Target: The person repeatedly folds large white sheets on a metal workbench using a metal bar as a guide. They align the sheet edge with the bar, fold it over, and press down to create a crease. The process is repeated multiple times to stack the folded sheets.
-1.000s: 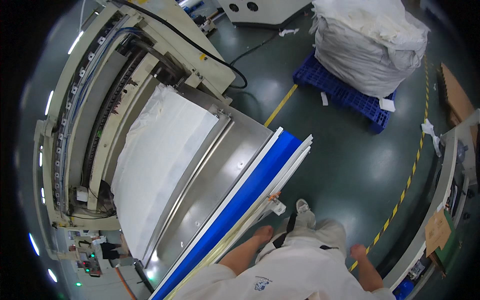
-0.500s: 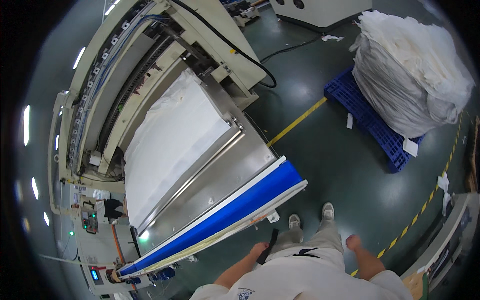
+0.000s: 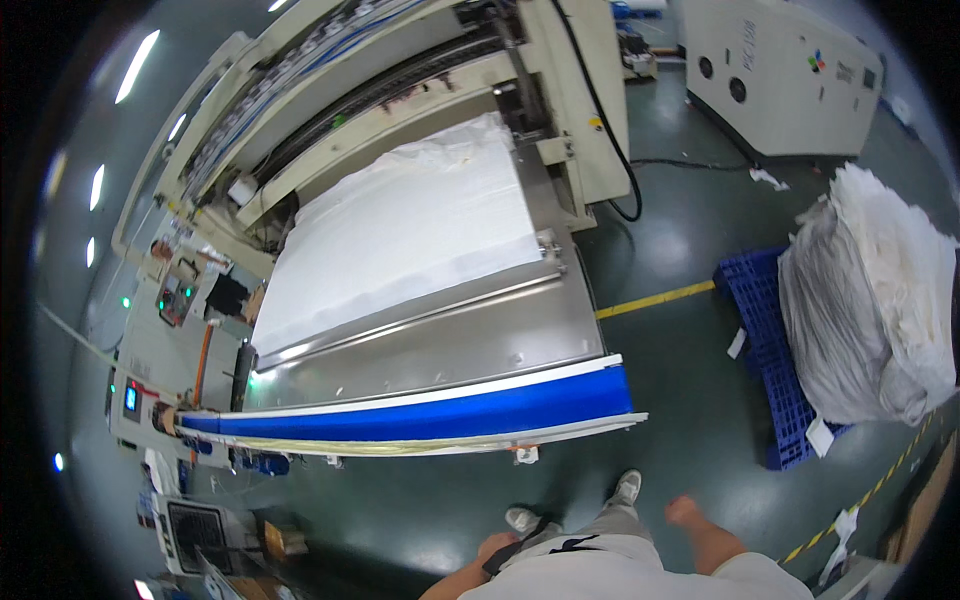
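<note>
Left hand (image 3: pixel 495 546) beside dark strap (image 3: pixel 504 557) at trousers (image 3: pixel 624 524), fingers hard to make out; right hand (image 3: pixel 684 511) motion-blurred, out to the side. Can't tell either grip, wide or narrow. Blue belt (image 3: pixel 430 413) ahead, well apart from both; pallet (image 3: pixel 780 400) partly hidden under the bale (image 3: pixel 868 310)

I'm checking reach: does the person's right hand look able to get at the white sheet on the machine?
Probably not from here: floor, the blue strip and the metal plate lie between the right hand and the white sheet.
</note>
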{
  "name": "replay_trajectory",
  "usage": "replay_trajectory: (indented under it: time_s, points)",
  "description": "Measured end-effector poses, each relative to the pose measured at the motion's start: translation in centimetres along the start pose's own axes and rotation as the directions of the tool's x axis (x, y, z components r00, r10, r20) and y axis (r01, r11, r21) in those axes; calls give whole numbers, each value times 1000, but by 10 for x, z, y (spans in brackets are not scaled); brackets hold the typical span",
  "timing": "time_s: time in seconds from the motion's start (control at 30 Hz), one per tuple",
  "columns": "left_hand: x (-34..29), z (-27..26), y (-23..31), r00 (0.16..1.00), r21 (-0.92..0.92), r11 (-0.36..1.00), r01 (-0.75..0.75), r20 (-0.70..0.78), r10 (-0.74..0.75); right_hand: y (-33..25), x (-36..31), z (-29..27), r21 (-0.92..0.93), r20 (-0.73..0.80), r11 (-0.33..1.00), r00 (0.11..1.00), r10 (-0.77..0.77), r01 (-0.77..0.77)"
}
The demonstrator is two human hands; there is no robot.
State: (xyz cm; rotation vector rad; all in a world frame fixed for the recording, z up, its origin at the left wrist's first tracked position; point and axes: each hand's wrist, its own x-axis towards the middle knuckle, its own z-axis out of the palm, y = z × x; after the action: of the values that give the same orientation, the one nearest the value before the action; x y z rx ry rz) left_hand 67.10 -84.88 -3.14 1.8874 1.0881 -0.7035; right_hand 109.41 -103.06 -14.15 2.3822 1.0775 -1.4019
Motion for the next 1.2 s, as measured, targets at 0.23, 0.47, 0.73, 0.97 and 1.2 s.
replay_trajectory:
  time_s: [0.23,0.47,0.73,0.97,1.2]
  points:
    - [-30,46,-92,984,-411,908,87,-106,-142,-115,15,6,-22,-79,999,996,-31,29]
    - [-49,76,-242,915,-488,851,195,-221,-337,-236,12,63,-324,-11,899,950,-313,293]
    - [-155,151,-401,756,-316,870,379,-436,-488,-482,-91,61,-392,311,592,707,-636,704]
    - [-130,95,-370,683,-781,513,356,-157,-713,-639,-133,37,-20,395,516,481,-783,856]
    - [-143,29,-421,739,-793,599,107,-340,-582,-768,-154,17,39,162,320,310,-937,946]
